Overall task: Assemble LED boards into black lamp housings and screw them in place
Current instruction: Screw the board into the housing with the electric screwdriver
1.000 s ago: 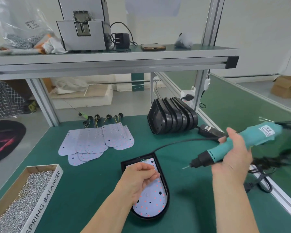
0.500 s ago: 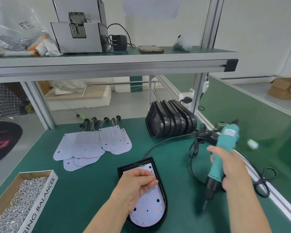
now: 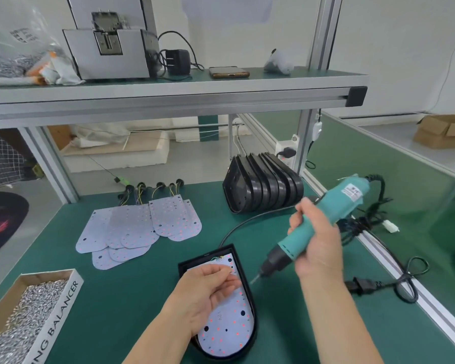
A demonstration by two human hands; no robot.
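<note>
Resting over the LED board [image 3: 229, 329], the left hand [image 3: 205, 292] curled its fingers, thumb and forefinger pinching what looked like a small screw [image 3: 230, 270]. The board lay seated in the black housing [image 3: 253, 308] on the green surface [image 3: 142, 285]. Thin and probably light, it likely flexed, so pressing it flat beside a hole seemed wiser than lifting an edge. The right hand [image 3: 315, 243] wrapped its fingers round the teal screwdriver [image 3: 334, 206], bit near the housing's rim.

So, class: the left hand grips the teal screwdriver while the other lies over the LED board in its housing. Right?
No: the right hand grips the teal screwdriver, the left hand lies over the LED board in its housing, per the head view.
</note>
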